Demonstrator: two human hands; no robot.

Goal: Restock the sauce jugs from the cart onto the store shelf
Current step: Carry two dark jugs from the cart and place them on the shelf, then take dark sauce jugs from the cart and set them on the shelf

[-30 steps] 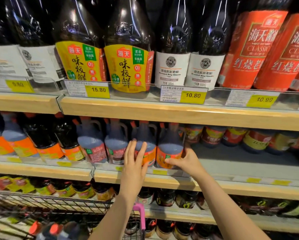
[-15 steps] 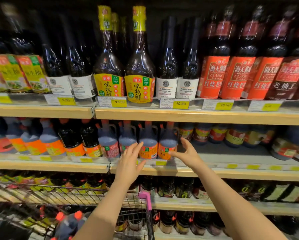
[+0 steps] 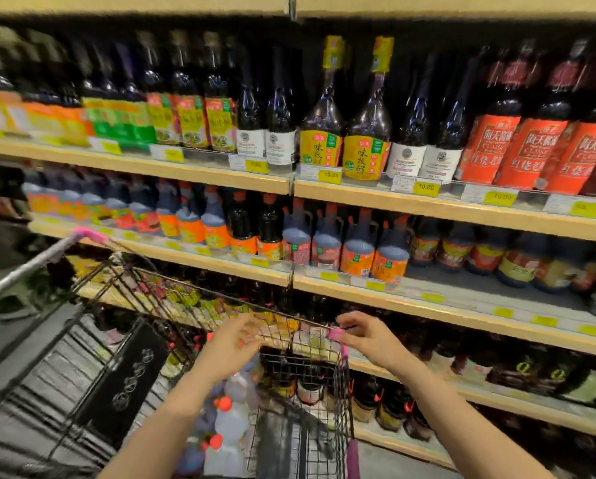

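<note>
On the upper board stand tall dark bottles with yellow labels (image 3: 344, 146), each topped by a yellow neck wrap. Just to their right are dark bottles with white round-crest labels (image 3: 424, 160), and beyond those a row of bottles with red-orange labels (image 3: 528, 150) running to the right edge. To the left of the yellow pair sit more white-labelled bottles (image 3: 265, 143), then packs with green and orange fronts (image 3: 193, 122), blurred. Yellow price tags (image 3: 426, 188) line the board's front edge; one reads 10.80, another 15.80
</note>
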